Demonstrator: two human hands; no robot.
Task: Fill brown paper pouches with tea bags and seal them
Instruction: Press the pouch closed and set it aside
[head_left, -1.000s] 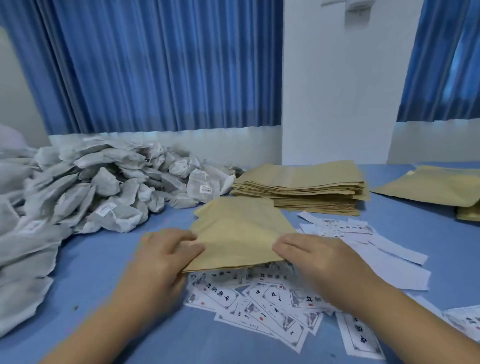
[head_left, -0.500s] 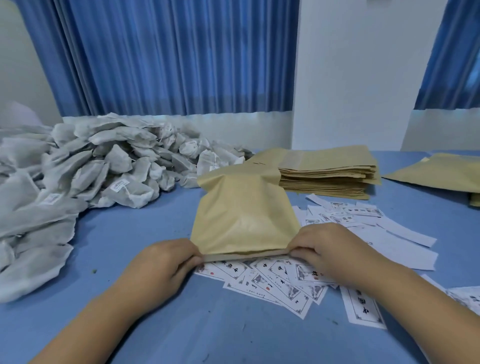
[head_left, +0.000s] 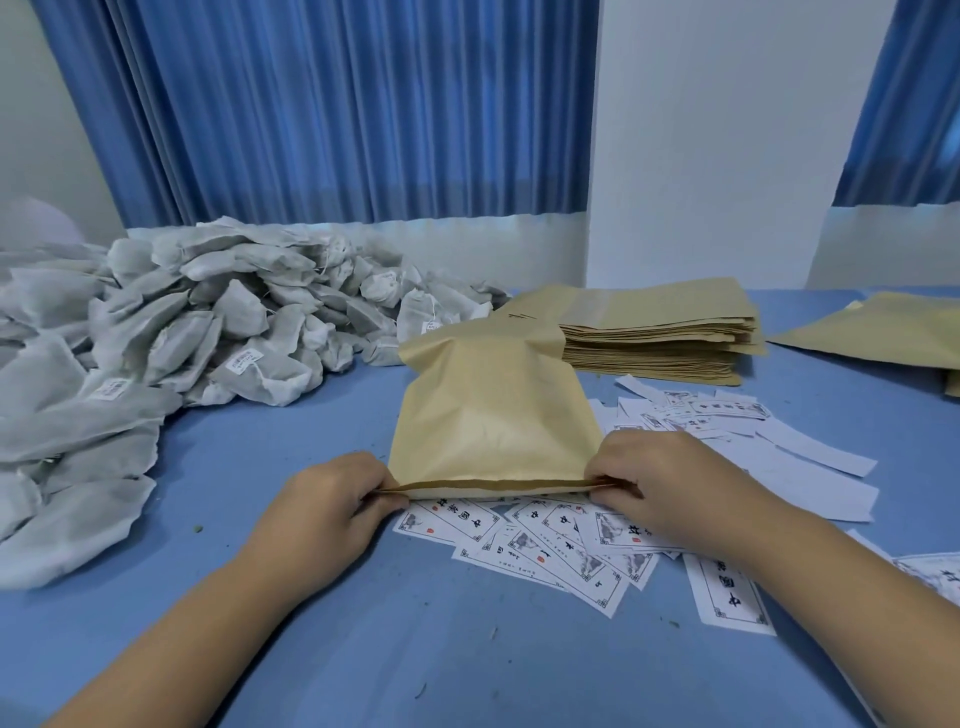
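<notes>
Pinching the near edge of a brown paper pouch (head_left: 493, 415) at both corners, the left hand (head_left: 332, 499) is gripping the left end of the mouth strip and the right hand (head_left: 670, 483) the right end, fingers pressed together on the paper with the strip pulled taut between them. The pouch is lying on the blue table (head_left: 311, 649) near its front-middle, its far end puffed and tilted up toward the back edge, its mouth resting over a scatter of printed labels (head_left: 545, 545). Judging by the bulge, it is already filled and the closing step is underway; whether the seam is fully mated cannot be told from here. To do it well, the hands should be keeping the two lips aligned edge to edge, holding tension outward so no crease forms, then pressing along the strip from one corner to the other, squeezing excess air toward the mouth first. Labels underneath are making an uneven bed, so lifting the mouth slightly off them may be helping. A heap of tea bags (head_left: 156, 364) is sitting toward the left edge, a stack of empty pouches (head_left: 660, 332) toward the back right, and further pouches (head_left: 872, 332) at the right edge.
</notes>
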